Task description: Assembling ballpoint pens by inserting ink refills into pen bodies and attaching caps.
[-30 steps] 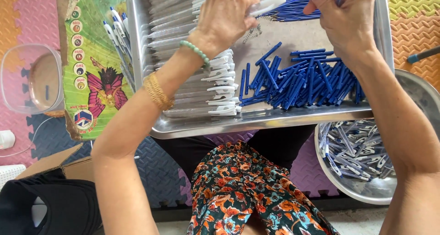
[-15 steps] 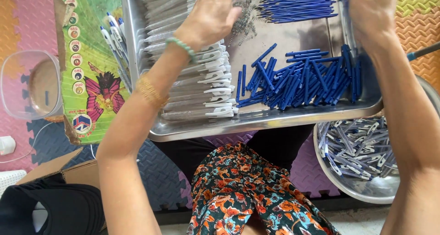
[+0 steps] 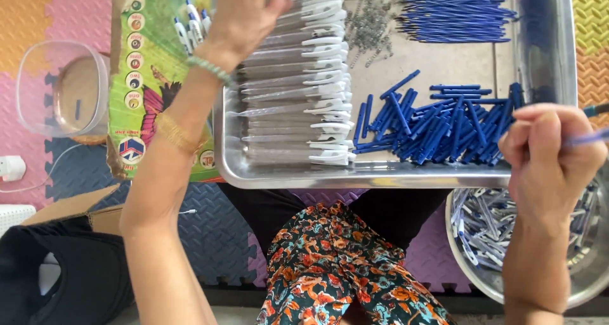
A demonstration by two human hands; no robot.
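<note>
The scene is viewed from a single head-worn camera, aimed steeply down and held close over the lap. A steel tray [image 3: 393, 173] is framed across the upper centre (its far edge is cut off), a metal bowl [image 3: 571, 287] at lower right.

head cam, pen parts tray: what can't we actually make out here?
- Left hand fingertips: cut off by the top edge, over the clear barrels.
- Right hand grip on the thin blue rod: hidden by curled fingers, blurred.
- Springs: too small to count.
</note>
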